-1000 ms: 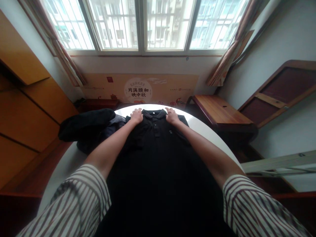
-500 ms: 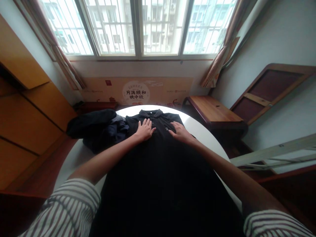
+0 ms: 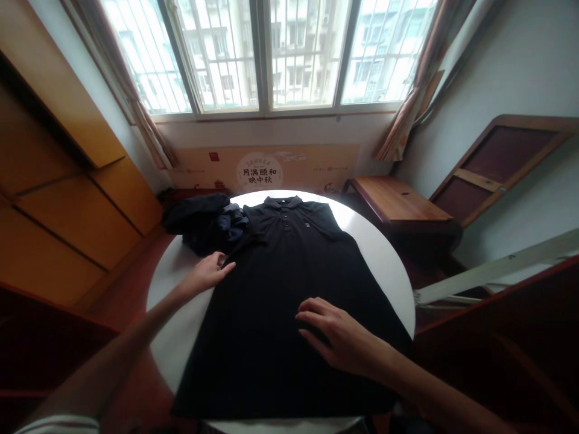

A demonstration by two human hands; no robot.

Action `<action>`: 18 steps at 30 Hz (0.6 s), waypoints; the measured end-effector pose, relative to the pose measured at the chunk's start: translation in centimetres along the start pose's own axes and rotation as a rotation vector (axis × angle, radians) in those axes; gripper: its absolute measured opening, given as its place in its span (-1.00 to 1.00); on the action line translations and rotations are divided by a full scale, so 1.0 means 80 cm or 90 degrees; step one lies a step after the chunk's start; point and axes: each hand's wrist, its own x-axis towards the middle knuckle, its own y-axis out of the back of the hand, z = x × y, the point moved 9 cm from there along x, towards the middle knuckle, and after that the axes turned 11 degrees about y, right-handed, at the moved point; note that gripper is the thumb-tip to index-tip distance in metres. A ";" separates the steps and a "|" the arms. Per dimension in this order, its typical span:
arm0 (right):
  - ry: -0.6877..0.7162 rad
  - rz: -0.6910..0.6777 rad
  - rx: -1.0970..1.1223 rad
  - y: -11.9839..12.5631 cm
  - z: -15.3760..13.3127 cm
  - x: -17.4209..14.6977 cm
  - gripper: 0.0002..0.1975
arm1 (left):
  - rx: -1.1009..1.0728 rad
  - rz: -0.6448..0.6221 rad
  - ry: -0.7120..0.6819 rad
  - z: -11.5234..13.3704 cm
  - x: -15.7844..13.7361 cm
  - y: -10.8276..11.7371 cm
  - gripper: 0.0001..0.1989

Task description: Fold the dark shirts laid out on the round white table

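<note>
A black polo shirt [image 3: 271,325] lies spread front side up, its collar at the far end and a small pale logo on the chest. At the shirt's left edge is my left hand [image 3: 208,272], thumb out and apart from the loosely bent fingers, with nothing seen in it. My right hand [image 3: 335,337] is over the shirt's lower middle, fingers slightly curved and thumb apart, holding nothing. Whether either hand touches the cloth, I cannot tell.
Under the shirt stands a round white table [image 3: 169,301]. A heap of dark clothes [image 3: 203,220] lies at its far left. Beyond are a wooden side table [image 3: 402,202] on the right, orange cabinets [image 3: 90,217] on the left and a window wall with a printed banner [image 3: 199,166].
Both hands have left the shirt's chest and come nearer to me, the left out to the shirt's side edge, the right down to its lower middle. The view has shifted, showing the hem.
</note>
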 end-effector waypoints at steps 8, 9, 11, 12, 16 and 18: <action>-0.131 0.018 -0.037 0.009 0.087 0.211 -0.76 | -0.261 -0.265 0.085 -0.034 -0.050 -0.045 -0.25; -0.159 0.014 -0.048 0.009 0.103 0.240 -0.77 | -0.274 -0.284 0.075 -0.036 -0.062 -0.050 -0.27; -0.209 0.018 -0.065 0.008 0.131 0.293 -0.79 | -0.276 -0.310 0.061 -0.041 -0.086 -0.058 -0.32; -0.234 0.018 -0.069 0.006 0.143 0.314 -0.79 | -0.264 -0.315 0.058 -0.044 -0.098 -0.061 -0.33; -0.354 -0.003 -0.068 -0.020 0.180 0.368 -0.46 | -0.203 -0.303 0.039 -0.057 -0.152 -0.068 -0.33; -0.410 -0.009 -0.069 -0.035 0.191 0.379 -0.23 | -0.190 -0.297 0.032 -0.062 -0.179 -0.070 -0.32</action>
